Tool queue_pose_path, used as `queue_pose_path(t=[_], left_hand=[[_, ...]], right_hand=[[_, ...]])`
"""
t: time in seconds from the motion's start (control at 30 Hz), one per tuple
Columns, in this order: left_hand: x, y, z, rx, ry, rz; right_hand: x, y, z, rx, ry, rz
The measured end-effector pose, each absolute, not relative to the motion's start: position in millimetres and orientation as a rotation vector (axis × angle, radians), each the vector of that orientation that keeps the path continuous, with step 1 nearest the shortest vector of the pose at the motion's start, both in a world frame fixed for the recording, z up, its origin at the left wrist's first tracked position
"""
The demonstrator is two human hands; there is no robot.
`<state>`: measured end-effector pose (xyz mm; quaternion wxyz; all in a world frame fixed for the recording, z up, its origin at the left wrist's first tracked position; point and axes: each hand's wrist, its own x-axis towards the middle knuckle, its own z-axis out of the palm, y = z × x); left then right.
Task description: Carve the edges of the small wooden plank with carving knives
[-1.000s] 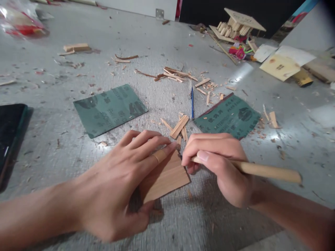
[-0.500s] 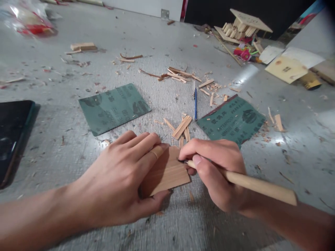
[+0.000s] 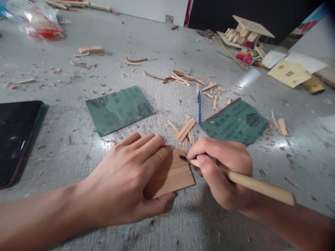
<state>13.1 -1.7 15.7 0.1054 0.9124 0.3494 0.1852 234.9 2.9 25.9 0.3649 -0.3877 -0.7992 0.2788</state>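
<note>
A thin flat piece of wood (image 3: pixel 175 174) lies on the grey table (image 3: pixel 131 233) in front of me. My left hand (image 3: pixel 133 174) holds it from the left, fingers over its top and thumb along its near edge. A carving knife (image 3: pixel 256 183) with a pale wooden handle is pinched in my right hand (image 3: pixel 222 170). Its dark tip is over the right part of the wood, near the upper right edge. Whether the tip touches the surface is hard to tell. Wood strips (image 3: pixel 186 129) lie just beyond the piece.
Beyond my hands are two green sandpaper sheets (image 3: pixel 120 109) (image 3: pixel 235 122) and a thin blue tool (image 3: pixel 199 106). A dark tablet or phone (image 3: pixel 18 139) lies at the left. Farther back are shavings, a plastic bag (image 3: pixel 39 24) and a small wooden model (image 3: pixel 246 31).
The knife tip has shifted slightly away from the near edge of the wood, and more of its blade shows. The whole view has moved a little, so things appear farther right.
</note>
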Motion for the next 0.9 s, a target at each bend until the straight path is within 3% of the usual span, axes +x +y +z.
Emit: queue_pose_path(t=[0.9], left_hand=[[12.3, 0.1, 14.9, 2.646, 0.998, 0.584]], right_hand=[[236.7, 10.5, 23.5, -0.972, -2.112, 0.661]])
